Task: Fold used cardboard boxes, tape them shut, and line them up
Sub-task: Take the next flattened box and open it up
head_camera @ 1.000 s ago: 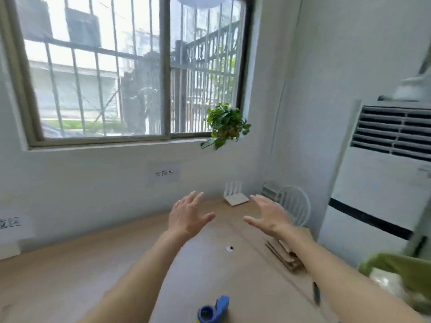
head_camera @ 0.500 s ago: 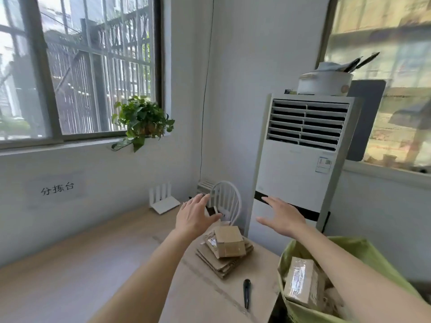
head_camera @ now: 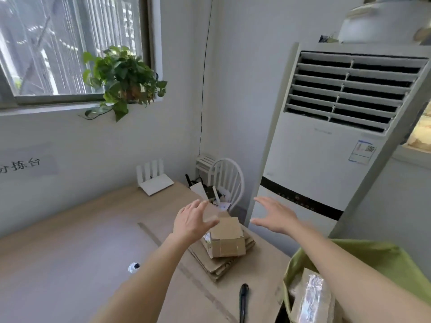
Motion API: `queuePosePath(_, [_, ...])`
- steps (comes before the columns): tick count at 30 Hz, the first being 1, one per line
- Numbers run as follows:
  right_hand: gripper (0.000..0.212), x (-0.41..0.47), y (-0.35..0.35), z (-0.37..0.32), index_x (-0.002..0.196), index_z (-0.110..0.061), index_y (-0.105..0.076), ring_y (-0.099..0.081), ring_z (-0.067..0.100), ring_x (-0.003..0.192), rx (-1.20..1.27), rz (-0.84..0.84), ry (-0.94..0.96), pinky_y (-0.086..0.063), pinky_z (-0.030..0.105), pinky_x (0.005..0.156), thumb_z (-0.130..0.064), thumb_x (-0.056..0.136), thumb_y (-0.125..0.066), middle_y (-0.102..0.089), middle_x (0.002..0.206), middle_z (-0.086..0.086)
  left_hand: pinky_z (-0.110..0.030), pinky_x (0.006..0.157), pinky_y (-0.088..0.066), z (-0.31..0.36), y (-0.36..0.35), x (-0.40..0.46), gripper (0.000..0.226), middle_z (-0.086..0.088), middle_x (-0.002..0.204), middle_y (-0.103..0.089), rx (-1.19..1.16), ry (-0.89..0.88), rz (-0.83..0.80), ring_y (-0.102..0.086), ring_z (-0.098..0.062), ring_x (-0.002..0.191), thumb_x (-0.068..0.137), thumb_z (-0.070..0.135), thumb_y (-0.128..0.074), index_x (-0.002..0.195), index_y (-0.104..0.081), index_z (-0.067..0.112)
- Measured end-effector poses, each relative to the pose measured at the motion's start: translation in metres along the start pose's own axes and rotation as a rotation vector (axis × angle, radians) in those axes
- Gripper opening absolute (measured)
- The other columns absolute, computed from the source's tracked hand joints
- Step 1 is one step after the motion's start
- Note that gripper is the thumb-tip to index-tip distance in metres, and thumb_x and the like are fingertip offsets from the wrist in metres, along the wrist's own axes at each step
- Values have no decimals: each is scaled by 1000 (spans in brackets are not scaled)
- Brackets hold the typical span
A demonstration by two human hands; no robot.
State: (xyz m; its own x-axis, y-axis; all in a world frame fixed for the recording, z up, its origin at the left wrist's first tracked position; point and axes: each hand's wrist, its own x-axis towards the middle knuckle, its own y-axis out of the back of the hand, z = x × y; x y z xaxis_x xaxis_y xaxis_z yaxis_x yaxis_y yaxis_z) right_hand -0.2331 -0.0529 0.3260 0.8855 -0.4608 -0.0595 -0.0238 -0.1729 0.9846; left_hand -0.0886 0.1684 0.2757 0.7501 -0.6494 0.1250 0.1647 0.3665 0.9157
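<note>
Two bare forearms enter from the lower edge of the head view, and no sleeve shows on either one up to where the picture cuts them off. The left hand (head_camera: 193, 220) carries no glove, ring or bracelet on the parts that show, and its wrist has no watch or band. The right hand (head_camera: 276, 216) is likewise uncovered, with plain fingers and a bare wrist. Fingernails are too blurred to describe. Nothing else of the person is in view.

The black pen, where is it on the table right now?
In the head view the black pen lies near the table's right edge, between the flattened cardboard stack and the green bag.
</note>
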Motion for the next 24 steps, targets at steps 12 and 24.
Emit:
queuePosePath(12, [89,191,-144,57,157,-34,-27,-35,18,147,24,-320,188,-35,43,117,-63,83,-68,-29,164,-9,-41,111,-40,-37,-175,74,79,1,158,-34,-41,328,-194,-40,-22,140,90,70,-50,155,-26,33])
queuePosePath(24, [109,346,-283,90,161,-28,-16,-20,20,153,-24,-479,400,-20,43,124,-68,76,-73,-15,169,-2,-39,98,-49,-30,-331,111,86,0,154,-38,-209,687,-378,-48,-23,133,88,70,-51,158,-14,35])
